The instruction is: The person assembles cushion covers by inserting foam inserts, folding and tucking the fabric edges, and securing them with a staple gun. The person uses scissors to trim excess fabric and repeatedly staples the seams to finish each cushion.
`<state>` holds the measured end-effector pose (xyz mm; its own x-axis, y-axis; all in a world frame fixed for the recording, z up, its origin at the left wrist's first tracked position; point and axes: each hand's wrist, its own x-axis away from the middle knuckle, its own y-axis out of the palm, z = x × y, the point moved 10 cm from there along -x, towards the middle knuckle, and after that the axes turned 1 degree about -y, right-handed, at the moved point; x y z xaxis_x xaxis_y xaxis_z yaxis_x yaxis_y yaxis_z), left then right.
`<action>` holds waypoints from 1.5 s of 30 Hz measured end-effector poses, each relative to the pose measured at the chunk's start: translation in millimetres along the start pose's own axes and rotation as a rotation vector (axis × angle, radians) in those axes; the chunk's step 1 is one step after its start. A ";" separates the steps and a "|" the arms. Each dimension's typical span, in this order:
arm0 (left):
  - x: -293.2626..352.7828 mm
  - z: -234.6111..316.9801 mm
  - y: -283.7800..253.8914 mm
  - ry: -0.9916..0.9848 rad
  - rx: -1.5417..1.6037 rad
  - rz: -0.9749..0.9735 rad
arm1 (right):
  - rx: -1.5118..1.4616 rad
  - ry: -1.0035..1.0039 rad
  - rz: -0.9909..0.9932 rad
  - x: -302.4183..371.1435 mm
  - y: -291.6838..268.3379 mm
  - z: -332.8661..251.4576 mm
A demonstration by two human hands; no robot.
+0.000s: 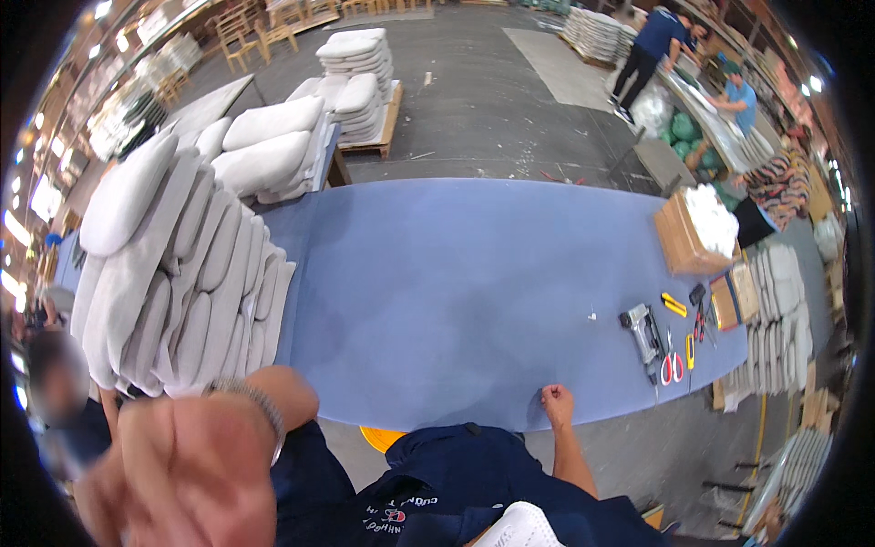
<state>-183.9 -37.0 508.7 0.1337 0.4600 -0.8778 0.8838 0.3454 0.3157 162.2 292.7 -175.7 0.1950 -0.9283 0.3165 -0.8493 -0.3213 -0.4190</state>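
Note:
My left hand [196,465], with a beaded bracelet on its wrist, is raised close at the lower left. It looks large and blurred, its fingers loosely stretched and nothing visible in them. My right hand [557,403] is curled closed at the near edge of the blue-topped table [456,273], with nothing seen in it. Farther right on the table lie a pneumatic staple gun [643,337], red-handled scissors [672,366], a yellow utility knife [674,304], another yellow-handled tool [690,350] and pliers [700,325]. A small white scrap [591,316] lies nearer my right hand.
Grey-white padded cushions [182,264] stand stacked at the table's left. A cardboard box [684,242] with white material sits at the right corner, near a smaller box [729,301]. More cushions [355,91] rest on a pallet behind. Several people [652,46] work at the far right.

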 end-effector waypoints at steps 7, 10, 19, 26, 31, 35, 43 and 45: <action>185.6 -181.3 -123.5 -0.925 -0.644 -0.376 | 0.019 0.028 -0.046 -17.2 -14.9 21.8; 321.0 -220.4 -200.9 -1.156 -0.912 -0.694 | 0.129 0.042 -0.003 -23.6 -12.1 17.1; 405.0 -255.0 -472.6 -1.239 -1.525 -0.634 | 0.615 0.061 0.011 -21.9 -22.1 63.1; 403.9 -253.6 -532.1 -1.027 -2.081 -0.567 | 0.676 0.118 0.166 1.0 -43.8 47.1; 404.5 -282.5 -571.2 -1.029 -2.231 -0.986 | 0.686 0.248 0.168 -0.7 -57.9 62.4; 395.6 -328.9 -604.2 -1.162 -2.203 -1.189 | 0.619 0.303 0.188 3.9 -34.7 55.2; 374.7 -305.2 -587.1 -1.311 -2.151 -1.236 | 0.734 0.257 0.328 11.2 -54.5 67.2; 353.8 -279.8 -570.4 -1.162 -2.173 -1.180 | 0.763 0.271 0.337 7.2 -47.0 57.4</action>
<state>-766.2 157.6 118.9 0.8323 -0.3763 -0.4071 -0.3784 0.1512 -0.9132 231.8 290.4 -202.6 -0.2127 -0.9510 0.2242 -0.2613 -0.1657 -0.9509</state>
